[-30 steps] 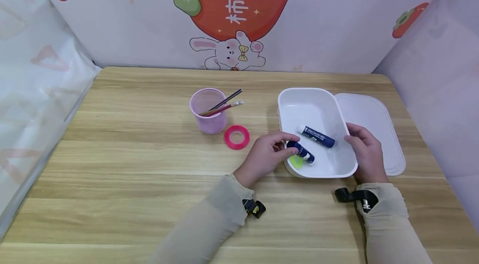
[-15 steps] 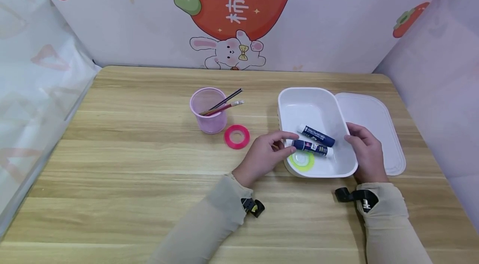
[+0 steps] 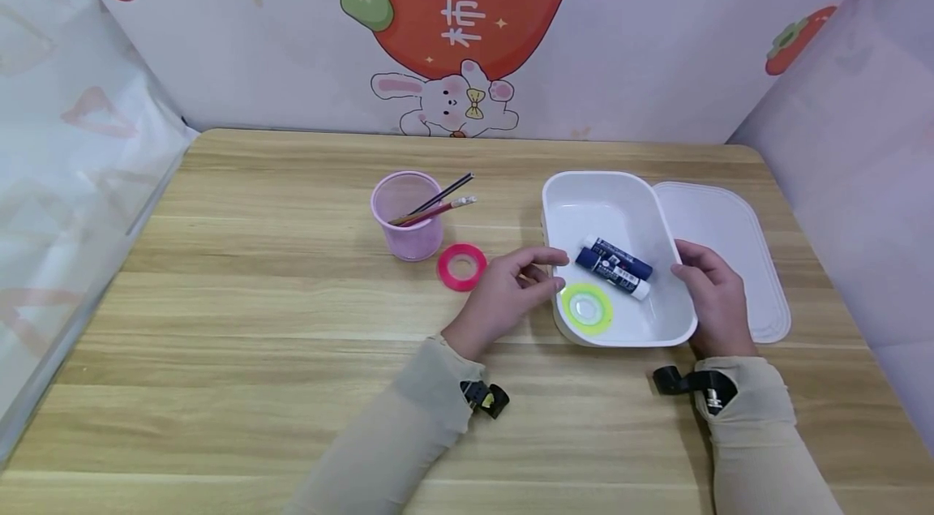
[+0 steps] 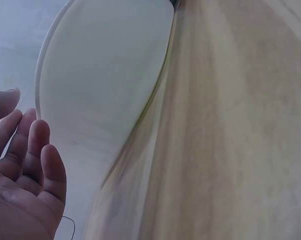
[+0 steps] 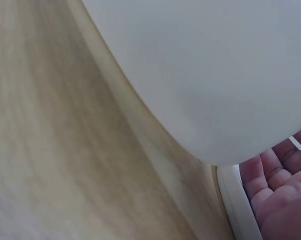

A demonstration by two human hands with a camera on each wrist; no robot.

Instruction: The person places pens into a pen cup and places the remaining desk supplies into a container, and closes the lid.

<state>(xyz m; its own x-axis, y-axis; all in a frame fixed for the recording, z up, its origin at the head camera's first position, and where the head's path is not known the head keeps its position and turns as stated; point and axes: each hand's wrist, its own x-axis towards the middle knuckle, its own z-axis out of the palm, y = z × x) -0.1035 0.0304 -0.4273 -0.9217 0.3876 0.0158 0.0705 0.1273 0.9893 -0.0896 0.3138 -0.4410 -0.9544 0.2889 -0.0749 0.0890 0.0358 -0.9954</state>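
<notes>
A white plastic box [image 3: 609,207] stands on the right of the table in the head view. Two dark blue glue sticks [image 3: 613,272], each with a white end, lie side by side inside it. Nearer the front left corner of the box is a yellow-green tape roll [image 3: 587,308], flat on the bottom. My left hand [image 3: 503,292] is at the left rim with its thumb and index finger apart, holding nothing. On the right, my right hand [image 3: 715,300] grips the box's rim, thumb over the edge and fingers along the outer wall.
A white lid [image 3: 751,255] lies to the right of the box, partly behind the right hand. Beside the left hand is a pink tape roll [image 3: 462,267]. Behind that stands a purple mesh cup [image 3: 412,243] with several pencils [image 3: 438,211]. A printed cloth [image 3: 642,36] hangs behind.
My left hand has let go of one glue stick, which now lies against the other, and has drawn back left to the rim. The yellow-green tape roll is now uncovered. My right hand stays put.
</notes>
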